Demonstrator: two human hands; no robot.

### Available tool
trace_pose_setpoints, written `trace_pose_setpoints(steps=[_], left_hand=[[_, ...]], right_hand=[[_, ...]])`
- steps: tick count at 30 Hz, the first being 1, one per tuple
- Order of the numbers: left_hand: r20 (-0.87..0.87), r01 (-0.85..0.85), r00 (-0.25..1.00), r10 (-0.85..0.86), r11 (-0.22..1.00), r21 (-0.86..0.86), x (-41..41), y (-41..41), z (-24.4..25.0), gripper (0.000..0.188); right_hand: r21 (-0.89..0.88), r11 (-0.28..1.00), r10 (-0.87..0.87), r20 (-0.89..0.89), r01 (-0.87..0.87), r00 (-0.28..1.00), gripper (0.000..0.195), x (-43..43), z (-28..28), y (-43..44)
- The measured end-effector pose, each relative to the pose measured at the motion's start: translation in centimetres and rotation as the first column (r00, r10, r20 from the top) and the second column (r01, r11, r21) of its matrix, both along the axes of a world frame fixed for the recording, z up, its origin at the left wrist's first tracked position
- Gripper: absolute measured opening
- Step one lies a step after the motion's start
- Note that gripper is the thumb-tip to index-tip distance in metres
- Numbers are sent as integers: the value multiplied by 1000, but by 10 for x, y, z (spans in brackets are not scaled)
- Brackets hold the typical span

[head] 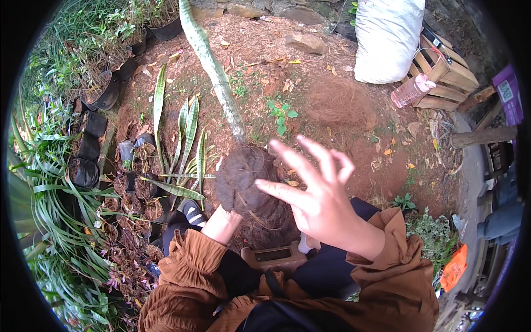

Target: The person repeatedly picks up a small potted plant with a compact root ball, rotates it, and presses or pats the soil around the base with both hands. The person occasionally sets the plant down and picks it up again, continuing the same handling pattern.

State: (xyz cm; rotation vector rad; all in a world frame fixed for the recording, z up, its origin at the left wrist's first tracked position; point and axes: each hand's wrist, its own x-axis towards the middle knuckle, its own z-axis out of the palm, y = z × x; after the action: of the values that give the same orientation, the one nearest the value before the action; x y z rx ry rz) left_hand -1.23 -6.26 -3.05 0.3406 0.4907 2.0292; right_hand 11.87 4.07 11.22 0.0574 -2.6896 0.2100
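Observation:
A brown fibre-wrapped root ball (pixel 241 176) is held up before me, with a long mottled pale-green leaf (pixel 220 79) rising from it towards the top of the view. My left hand (pixel 223 220) is under the root ball; its fingers are hidden behind the fibre. My right hand (pixel 317 193) is raised at the ball's right side, fingers spread, its thumb tip close to the fibre; I cannot tell whether it touches. A darker mass of loose fibre (pixel 269 222) lies below the ball, between my legs.
Variegated snake plant leaves (pixel 188 133) lie left of the root ball. A tangled fibre pile (pixel 342 101) is on the soil beyond. Black-potted plants (pixel 108 91) line the left. A white sack (pixel 388 37), pink bottle (pixel 410 91) and wooden crate (pixel 452 79) stand upper right.

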Motion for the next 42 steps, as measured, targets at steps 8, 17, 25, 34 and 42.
trace_pose_setpoints(steps=[8, 17, 25, 34, 42], left_hand=[[412, 24, 908, -80, 990, 140, -1, 7, -7, 68], [241, -58, 965, 107, 978, -202, 6, 8, 15, 68], [106, -147, 976, 190, 934, -327, 9, 5, 31, 67], [152, -37, 983, 100, 928, -372, 7, 6, 33, 74], [149, -37, 985, 93, 940, -339, 13, 3, 23, 72]], right_hand=[[43, 998, -30, -129, 36, 991, 39, -4, 9, 5], [121, 991, -68, 83, 57, 994, 45, 1, -5, 11], [189, 981, -70, 96, 51, 993, 42, -2, -8, 10], [235, 971, -55, 60, 40, 997, 49, -1, -29, 16], [143, 988, -78, 181, 52, 980, 59, 2, -44, 15]])
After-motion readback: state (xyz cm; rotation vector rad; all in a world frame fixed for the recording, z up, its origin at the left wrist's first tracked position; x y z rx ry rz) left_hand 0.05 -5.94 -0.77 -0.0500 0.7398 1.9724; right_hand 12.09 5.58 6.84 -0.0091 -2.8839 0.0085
